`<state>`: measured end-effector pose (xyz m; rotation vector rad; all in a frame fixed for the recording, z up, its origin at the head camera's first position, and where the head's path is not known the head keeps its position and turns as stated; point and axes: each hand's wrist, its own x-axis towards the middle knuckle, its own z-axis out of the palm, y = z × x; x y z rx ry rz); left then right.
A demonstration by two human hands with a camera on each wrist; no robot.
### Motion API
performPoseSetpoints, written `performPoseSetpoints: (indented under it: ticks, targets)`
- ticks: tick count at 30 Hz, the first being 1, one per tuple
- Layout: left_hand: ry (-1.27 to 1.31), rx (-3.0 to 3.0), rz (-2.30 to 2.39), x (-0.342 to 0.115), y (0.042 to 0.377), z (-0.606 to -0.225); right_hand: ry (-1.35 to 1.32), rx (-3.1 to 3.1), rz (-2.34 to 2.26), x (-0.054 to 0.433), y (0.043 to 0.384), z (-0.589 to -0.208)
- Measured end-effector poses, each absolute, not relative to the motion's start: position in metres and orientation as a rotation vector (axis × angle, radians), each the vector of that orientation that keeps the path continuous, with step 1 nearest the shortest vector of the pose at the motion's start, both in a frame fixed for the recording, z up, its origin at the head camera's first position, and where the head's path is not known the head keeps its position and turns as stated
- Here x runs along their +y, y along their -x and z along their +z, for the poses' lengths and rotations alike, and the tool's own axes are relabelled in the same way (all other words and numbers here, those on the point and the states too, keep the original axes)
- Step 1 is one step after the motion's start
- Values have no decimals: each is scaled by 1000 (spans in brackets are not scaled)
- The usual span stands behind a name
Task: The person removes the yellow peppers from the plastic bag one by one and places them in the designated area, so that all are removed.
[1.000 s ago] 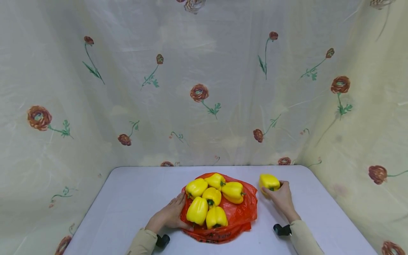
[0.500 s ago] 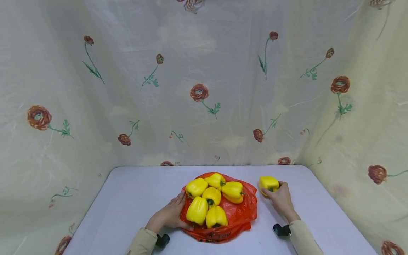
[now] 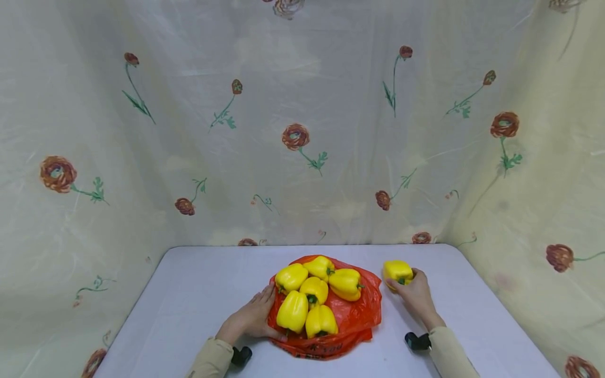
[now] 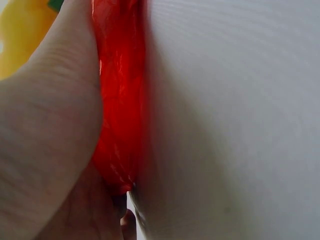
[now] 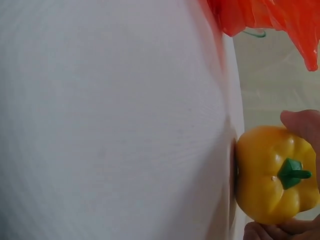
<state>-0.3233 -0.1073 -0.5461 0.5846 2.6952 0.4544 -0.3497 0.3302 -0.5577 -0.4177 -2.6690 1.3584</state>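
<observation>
A red plastic bag (image 3: 352,315) lies spread on the table in the head view, with several yellow bell peppers (image 3: 292,312) on it. My left hand (image 3: 255,316) rests against the bag's left side, its fingers straight and its thumb along the front edge; the thumb side and red plastic (image 4: 120,90) fill part of the left wrist view. To the right of the bag, my right hand (image 3: 417,295) holds a single yellow bell pepper (image 3: 397,271) between thumb and fingers. The right wrist view shows this pepper (image 5: 267,175) close to the table surface, green stem facing the camera.
The white table (image 3: 198,294) has rounded back corners. Behind it and along both sides hangs a pale curtain (image 3: 340,173) printed with red flowers. A black wrist camera (image 3: 418,341) sits at the right wrist, another camera (image 3: 241,357) at the left.
The pepper in my right hand has shifted slightly down and left in the head view. My left hand and the bag look unmoved.
</observation>
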Motion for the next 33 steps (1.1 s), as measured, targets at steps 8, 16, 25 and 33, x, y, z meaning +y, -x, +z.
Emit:
performPoseSetpoints:
  ticks: [8, 16, 25, 33]
  targets:
    - [-595, 2699, 434, -106, 321, -544, 412, -2722, 1322, 331, 349, -558]
    - [-605, 2694, 441, -108, 323, -545, 387, -2696, 1316, 334, 346, -559]
    - [-580, 2702, 433, -106, 323, -546, 388, -2708, 1294, 337, 339, -559]
    - [-568, 2697, 457, -106, 324, -546, 394, -2717, 1253, 337, 330, -552]
